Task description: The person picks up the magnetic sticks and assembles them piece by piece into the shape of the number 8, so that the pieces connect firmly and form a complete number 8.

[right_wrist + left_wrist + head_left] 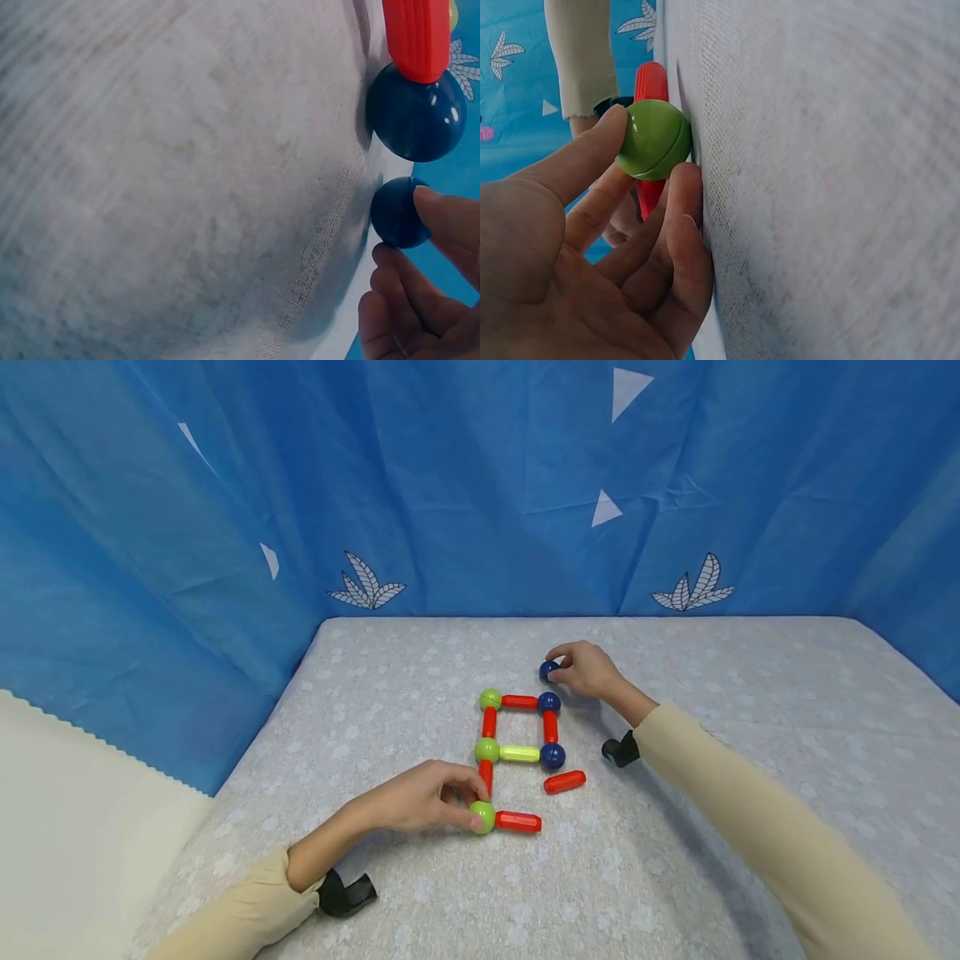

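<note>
My left hand point(427, 795) grips a green ball point(483, 818) at the near end of a frame of magnetic rods and balls. From that ball a red rod point(519, 822) points right, and another red rod point(486, 777) leads back to a second green ball point(487, 750). In the left wrist view, thumb and fingers surround the held green ball point(656, 139). Behind the frame, my right hand point(588, 670) pinches a loose blue ball point(547, 672) between thumb and fingers. The right wrist view shows this blue ball point(394, 214) close to the frame's blue corner ball point(416, 112).
A yellow-green rod point(519, 754) closes the near side of the square, with a blue ball point(552, 756) at its right end. One loose red rod point(565, 782) lies just in front of it. The patterned tablecloth point(420, 668) meets a blue curtain point(480, 527) behind.
</note>
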Available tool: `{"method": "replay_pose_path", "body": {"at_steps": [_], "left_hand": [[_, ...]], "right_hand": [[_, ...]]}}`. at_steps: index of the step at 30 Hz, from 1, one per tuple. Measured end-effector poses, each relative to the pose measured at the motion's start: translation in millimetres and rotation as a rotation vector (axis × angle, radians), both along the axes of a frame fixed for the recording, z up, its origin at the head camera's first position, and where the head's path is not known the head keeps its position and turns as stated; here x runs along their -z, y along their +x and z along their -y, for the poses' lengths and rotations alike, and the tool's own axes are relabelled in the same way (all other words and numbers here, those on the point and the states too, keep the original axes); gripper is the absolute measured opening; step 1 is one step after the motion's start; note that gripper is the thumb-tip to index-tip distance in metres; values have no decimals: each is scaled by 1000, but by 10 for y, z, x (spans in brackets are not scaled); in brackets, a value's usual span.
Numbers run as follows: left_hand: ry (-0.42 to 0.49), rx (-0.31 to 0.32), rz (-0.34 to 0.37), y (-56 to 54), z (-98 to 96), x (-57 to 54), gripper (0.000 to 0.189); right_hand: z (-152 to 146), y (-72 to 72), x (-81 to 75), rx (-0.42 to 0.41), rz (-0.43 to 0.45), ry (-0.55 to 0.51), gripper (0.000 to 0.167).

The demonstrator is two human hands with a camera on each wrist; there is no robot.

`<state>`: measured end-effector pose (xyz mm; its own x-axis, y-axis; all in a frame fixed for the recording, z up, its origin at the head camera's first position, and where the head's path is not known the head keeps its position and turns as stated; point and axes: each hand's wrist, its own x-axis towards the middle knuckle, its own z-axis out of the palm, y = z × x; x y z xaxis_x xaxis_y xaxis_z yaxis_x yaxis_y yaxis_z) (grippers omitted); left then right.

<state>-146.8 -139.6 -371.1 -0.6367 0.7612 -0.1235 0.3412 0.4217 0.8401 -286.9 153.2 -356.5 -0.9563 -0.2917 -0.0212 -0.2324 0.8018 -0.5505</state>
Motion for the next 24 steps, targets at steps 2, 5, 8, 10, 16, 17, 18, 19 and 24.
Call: {"method": "replay_pose_path", "body": {"at_steps": [2,5,8,10,16,17,18,19,24], "left_hand": [[9,6,2,-3,-3,-3,19],[18,15,2,-10,-7,-5,19],[24,21,5,-13,-10,-1,19],[26,25,3,-17,-9,4,19],[26,25,4,-25,1,4,20],[27,23,9,-24,4,4,20],[28,21,13,-23,6,5,20],[28,19,17,-21,8,7,20],[21,10,20,-8,22,19,20]], "right_hand": [[2,6,-10,8,-3,2,35],[-4,23,-16,23,-10,1,34],[-10,46,-10,34,-21,-6,34],[-8,81,-25,38,-27,-17,34],[11,334,-157,15,-61,-85,33],[10,405,-174,6,-71,-101,32],[9,488,-191,-2,-79,-115,32],[4,575,-201,-9,-86,-128,32],[-40,1054,-183,-80,-103,-186,30]]}}
